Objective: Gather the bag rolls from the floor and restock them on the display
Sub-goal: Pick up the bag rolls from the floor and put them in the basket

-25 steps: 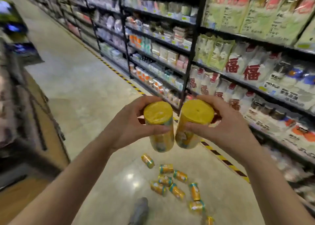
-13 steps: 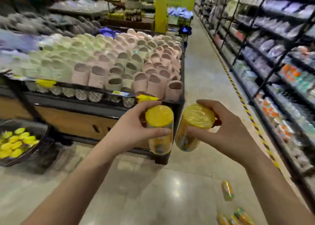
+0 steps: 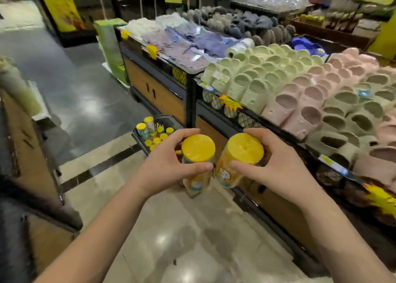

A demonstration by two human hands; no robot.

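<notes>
**Head view**

The left hand [image 3: 167,167] is at lower centre of the frame. Its grip grasps the left bag roll [image 3: 198,150], with the thumb across the near side and the fingers curled over the far side, just under the yellow end cap. This roll stands nearly upright, cap toward the camera.

The right hand [image 3: 276,171] is just right of centre. Its grip grasps the right bag roll [image 3: 244,151] in the same manner. This roll is tilted, its lower end angled toward the left roll. The two rolls are side by side in the air above the floor [image 3: 171,240]. Whether they touch cannot be told.

Behind the left hand, at centre left, a dark basket [image 3: 169,120] stands on the floor beside the display. It holds further yellow-capped rolls [image 3: 157,140], set upright.

The display tabletop [image 3: 189,90] runs from upper centre to the right edge of the frame. It carries the following:

- green slippers [image 3: 257,72] in rows
- pink slippers [image 3: 300,102] to their right
- grey slippers [image 3: 235,23] at upper centre
- folded textiles [image 3: 186,45] at upper centre left

A yellow starburst tag [image 3: 230,104] hangs on the front edge.
</notes>
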